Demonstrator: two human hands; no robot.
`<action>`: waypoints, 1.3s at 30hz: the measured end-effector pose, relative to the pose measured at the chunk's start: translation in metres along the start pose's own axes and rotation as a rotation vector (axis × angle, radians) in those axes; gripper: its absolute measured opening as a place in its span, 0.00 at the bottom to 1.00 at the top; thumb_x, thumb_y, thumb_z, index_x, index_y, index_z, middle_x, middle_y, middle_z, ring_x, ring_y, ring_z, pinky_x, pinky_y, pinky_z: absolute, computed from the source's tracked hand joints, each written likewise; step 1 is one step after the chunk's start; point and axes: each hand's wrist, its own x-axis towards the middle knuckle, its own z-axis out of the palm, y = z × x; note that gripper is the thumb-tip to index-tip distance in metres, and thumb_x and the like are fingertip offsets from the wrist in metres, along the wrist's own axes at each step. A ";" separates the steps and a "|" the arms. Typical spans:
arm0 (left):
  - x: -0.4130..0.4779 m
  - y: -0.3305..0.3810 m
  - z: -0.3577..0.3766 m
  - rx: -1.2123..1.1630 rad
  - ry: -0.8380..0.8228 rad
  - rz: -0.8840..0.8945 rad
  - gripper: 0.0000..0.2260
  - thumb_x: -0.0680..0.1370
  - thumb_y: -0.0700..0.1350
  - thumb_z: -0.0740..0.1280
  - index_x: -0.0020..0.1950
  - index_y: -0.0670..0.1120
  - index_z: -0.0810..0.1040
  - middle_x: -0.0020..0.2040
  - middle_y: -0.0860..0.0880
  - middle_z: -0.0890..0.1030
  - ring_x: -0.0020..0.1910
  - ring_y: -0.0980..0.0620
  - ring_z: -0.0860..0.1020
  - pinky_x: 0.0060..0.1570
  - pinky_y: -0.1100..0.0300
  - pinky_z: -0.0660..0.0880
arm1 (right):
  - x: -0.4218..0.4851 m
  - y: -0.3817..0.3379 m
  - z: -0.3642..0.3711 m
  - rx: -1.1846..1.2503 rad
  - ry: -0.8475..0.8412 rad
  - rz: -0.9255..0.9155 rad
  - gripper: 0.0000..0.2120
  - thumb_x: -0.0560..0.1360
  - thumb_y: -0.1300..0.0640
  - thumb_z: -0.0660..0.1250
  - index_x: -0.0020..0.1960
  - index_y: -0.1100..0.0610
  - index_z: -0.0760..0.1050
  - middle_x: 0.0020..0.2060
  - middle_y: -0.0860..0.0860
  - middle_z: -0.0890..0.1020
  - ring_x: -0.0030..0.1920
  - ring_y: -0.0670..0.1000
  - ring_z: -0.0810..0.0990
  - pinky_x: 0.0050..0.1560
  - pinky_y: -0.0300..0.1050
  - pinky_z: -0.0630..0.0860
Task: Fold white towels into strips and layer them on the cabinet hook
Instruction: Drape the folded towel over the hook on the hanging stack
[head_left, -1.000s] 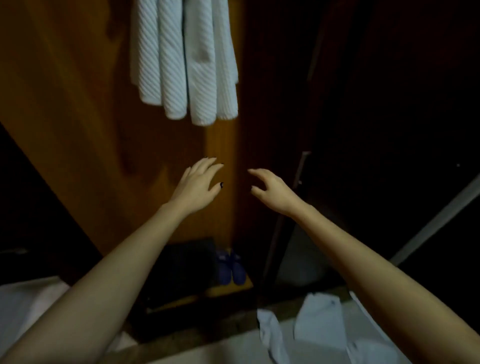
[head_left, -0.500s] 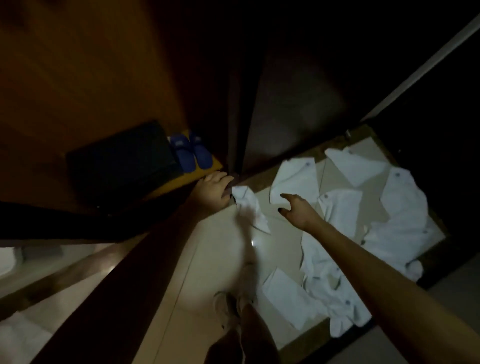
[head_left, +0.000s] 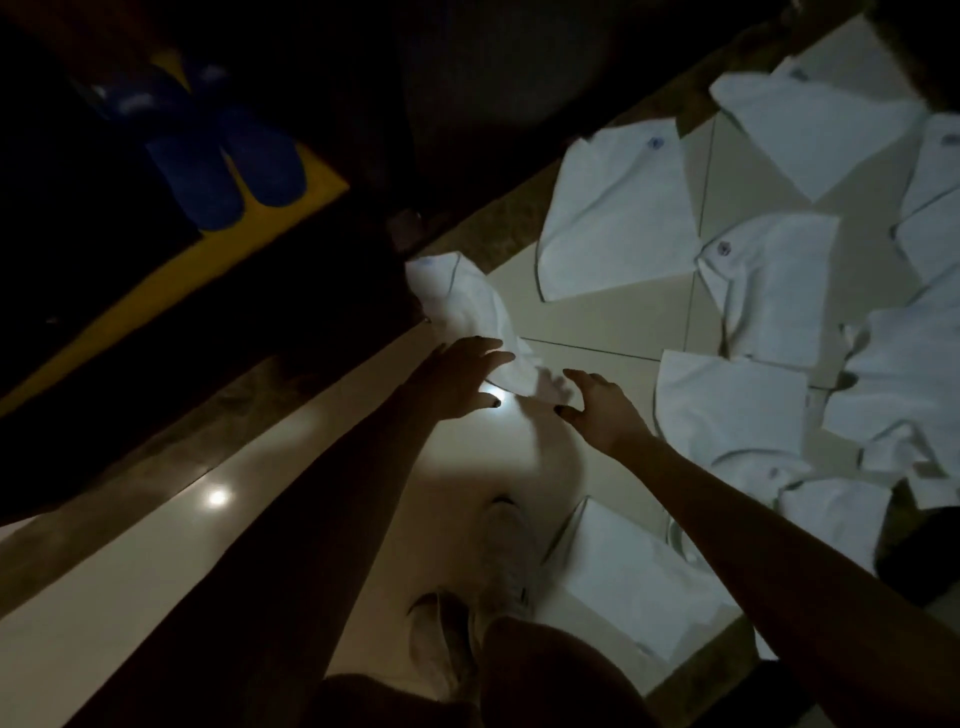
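Towel (head_left: 467, 306), white and crumpled, lying on the pale tiled floor (head_left: 597, 322). Left hand (head_left: 460, 376) spread open over its near edge, gripping nothing; right hand (head_left: 597, 408) open too, just beside it. More flat towels (head_left: 618, 218) right of it, blue slippers (head_left: 223, 166) left.

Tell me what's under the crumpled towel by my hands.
Pale floor tiles show around the crumpled towel; anything beneath the cloth itself is covered.

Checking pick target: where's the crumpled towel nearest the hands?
Head view, centre: the crumpled towel lies on the floor against the cabinet edge, just beyond the left hand and right hand.
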 end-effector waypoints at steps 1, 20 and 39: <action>0.017 -0.007 0.016 -0.019 -0.006 0.014 0.30 0.79 0.53 0.66 0.78 0.50 0.58 0.79 0.49 0.57 0.77 0.49 0.55 0.73 0.47 0.59 | 0.020 0.008 0.012 0.007 0.002 0.000 0.30 0.78 0.48 0.66 0.76 0.56 0.62 0.69 0.60 0.72 0.68 0.62 0.70 0.67 0.58 0.69; 0.042 -0.014 0.057 -0.106 0.028 0.008 0.26 0.71 0.50 0.75 0.63 0.38 0.74 0.61 0.39 0.72 0.63 0.40 0.68 0.60 0.52 0.68 | 0.048 0.016 0.060 0.679 0.304 0.043 0.13 0.80 0.58 0.64 0.37 0.55 0.70 0.30 0.48 0.76 0.29 0.39 0.75 0.32 0.29 0.68; -0.236 0.153 -0.212 -0.875 0.409 -0.218 0.11 0.73 0.39 0.74 0.37 0.50 0.75 0.27 0.58 0.76 0.25 0.64 0.73 0.28 0.71 0.69 | -0.303 -0.104 -0.206 0.745 0.206 -0.290 0.06 0.79 0.64 0.65 0.50 0.60 0.81 0.44 0.55 0.83 0.43 0.45 0.80 0.45 0.36 0.76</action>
